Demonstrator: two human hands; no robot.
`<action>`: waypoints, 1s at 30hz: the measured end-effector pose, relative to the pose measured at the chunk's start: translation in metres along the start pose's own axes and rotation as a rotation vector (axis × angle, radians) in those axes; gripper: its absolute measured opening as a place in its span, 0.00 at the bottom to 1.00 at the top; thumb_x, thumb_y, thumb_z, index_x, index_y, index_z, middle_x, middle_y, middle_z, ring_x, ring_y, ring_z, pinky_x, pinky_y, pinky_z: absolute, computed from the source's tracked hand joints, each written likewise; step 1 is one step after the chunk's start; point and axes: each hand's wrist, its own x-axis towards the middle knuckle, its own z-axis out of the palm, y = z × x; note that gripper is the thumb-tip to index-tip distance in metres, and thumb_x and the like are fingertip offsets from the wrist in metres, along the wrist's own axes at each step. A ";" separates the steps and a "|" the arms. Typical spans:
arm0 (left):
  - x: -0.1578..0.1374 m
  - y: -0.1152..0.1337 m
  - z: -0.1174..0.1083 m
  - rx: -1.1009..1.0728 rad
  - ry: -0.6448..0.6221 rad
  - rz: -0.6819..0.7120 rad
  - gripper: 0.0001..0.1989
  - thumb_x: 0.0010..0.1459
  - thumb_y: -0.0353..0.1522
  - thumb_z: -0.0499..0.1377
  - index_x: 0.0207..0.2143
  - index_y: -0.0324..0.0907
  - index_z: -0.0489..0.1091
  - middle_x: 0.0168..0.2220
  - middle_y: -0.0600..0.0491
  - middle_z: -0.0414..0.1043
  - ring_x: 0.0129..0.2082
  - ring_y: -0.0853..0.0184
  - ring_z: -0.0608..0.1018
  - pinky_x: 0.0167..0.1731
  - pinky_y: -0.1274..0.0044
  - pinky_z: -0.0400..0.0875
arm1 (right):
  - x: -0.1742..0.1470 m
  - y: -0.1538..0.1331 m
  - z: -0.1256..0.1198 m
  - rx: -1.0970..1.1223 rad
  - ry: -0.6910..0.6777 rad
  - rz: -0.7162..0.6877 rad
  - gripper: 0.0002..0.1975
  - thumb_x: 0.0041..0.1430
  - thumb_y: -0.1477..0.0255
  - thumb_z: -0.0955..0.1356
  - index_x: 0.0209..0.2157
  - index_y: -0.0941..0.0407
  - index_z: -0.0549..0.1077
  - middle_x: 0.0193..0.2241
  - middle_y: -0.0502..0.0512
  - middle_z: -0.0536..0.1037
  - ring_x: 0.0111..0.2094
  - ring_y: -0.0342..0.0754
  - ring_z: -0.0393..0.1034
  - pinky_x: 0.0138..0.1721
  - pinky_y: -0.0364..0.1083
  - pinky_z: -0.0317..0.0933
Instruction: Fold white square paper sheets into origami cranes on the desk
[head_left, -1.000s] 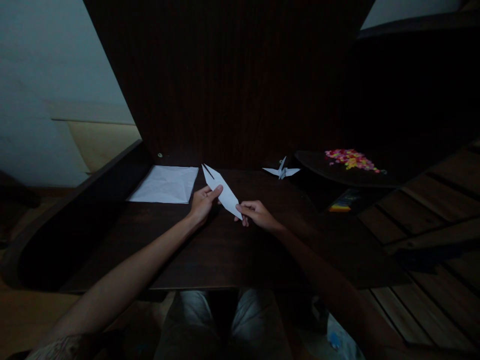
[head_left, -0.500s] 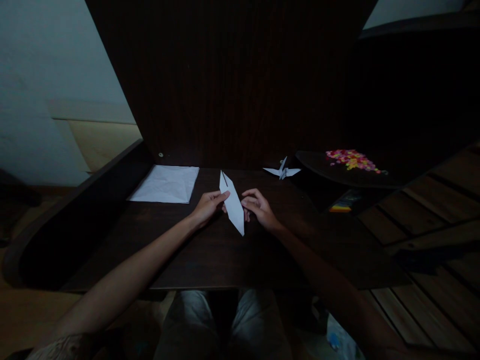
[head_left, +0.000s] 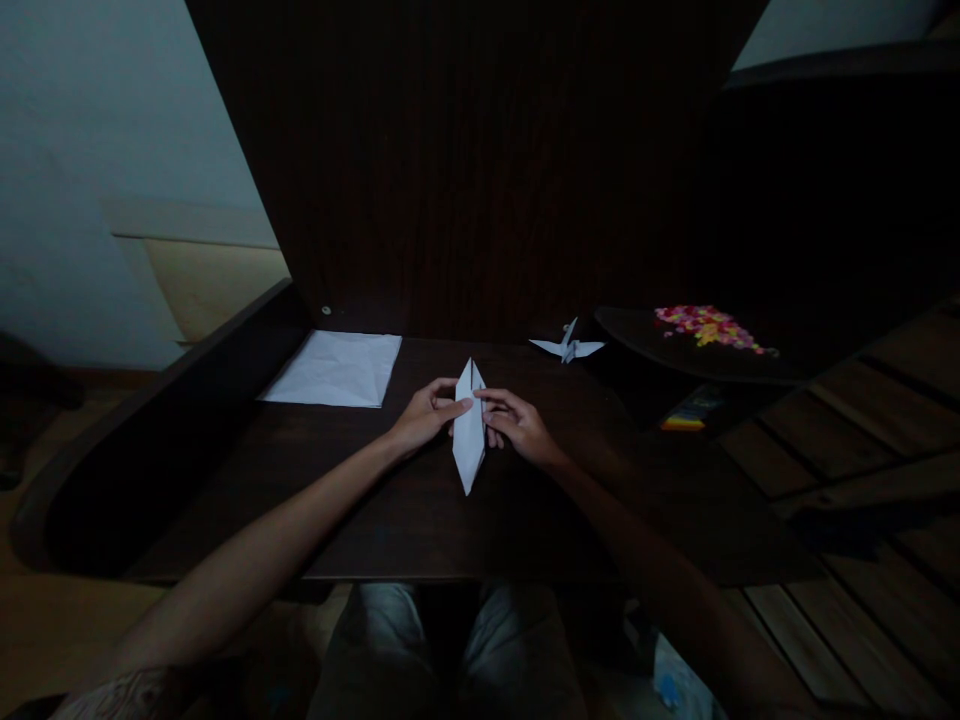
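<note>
- The folded white paper (head_left: 468, 440) is standing at the centre between the two hands, over the worktop (head_left: 360, 500); its split end is pointing away from the person, and its other tip is pointing toward the person.
- The left hand (head_left: 421, 420) is holding the left side of this paper: the thumb is lying on the face, and the other fingers are closing from behind.
- The right hand (head_left: 523, 428) is touching the right edge with half-bent fingers, the index fingertip being near the split; whether they are really pinching, one cannot tell.
- The step in hand seems to be shaping the paper, probably adjusting a flap along the right edge.
- The next move is probably calling for a steady left hold, with the right fingers working precisely at that edge, so that the layers are not slipping.
- Farther back, a paper crane (head_left: 568, 350) is resting to the right, while white paper sheets (head_left: 334, 370) are lying flat to the left, both apart from the hands.
</note>
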 end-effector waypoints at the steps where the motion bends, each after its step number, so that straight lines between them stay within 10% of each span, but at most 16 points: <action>1: 0.000 0.000 0.000 -0.005 0.004 -0.011 0.29 0.44 0.40 0.67 0.46 0.37 0.64 0.23 0.54 0.73 0.19 0.71 0.72 0.21 0.81 0.63 | 0.000 0.000 0.000 -0.004 0.001 0.002 0.15 0.54 0.67 0.68 0.44 0.55 0.68 0.28 0.47 0.69 0.17 0.37 0.66 0.15 0.38 0.57; 7: 0.000 -0.002 0.000 -0.069 0.022 0.021 0.34 0.41 0.38 0.69 0.49 0.40 0.58 0.25 0.55 0.74 0.22 0.70 0.74 0.24 0.79 0.66 | 0.000 0.003 0.000 0.010 0.020 0.017 0.11 0.52 0.66 0.70 0.35 0.56 0.67 0.21 0.45 0.70 0.16 0.38 0.64 0.15 0.38 0.56; 12: 0.000 -0.002 0.000 -0.061 -0.004 0.116 0.19 0.43 0.36 0.68 0.35 0.40 0.67 0.25 0.56 0.72 0.24 0.70 0.74 0.27 0.79 0.66 | 0.002 -0.001 -0.001 0.024 0.061 0.050 0.10 0.51 0.65 0.69 0.31 0.57 0.70 0.16 0.45 0.69 0.16 0.40 0.64 0.16 0.40 0.57; 30: -0.001 -0.001 -0.003 -0.179 -0.068 0.051 0.18 0.38 0.26 0.64 0.37 0.37 0.76 0.28 0.51 0.77 0.29 0.68 0.76 0.35 0.77 0.66 | -0.001 -0.003 -0.014 0.022 0.025 -0.046 0.06 0.47 0.71 0.71 0.30 0.55 0.78 0.33 0.53 0.73 0.38 0.49 0.68 0.41 0.48 0.62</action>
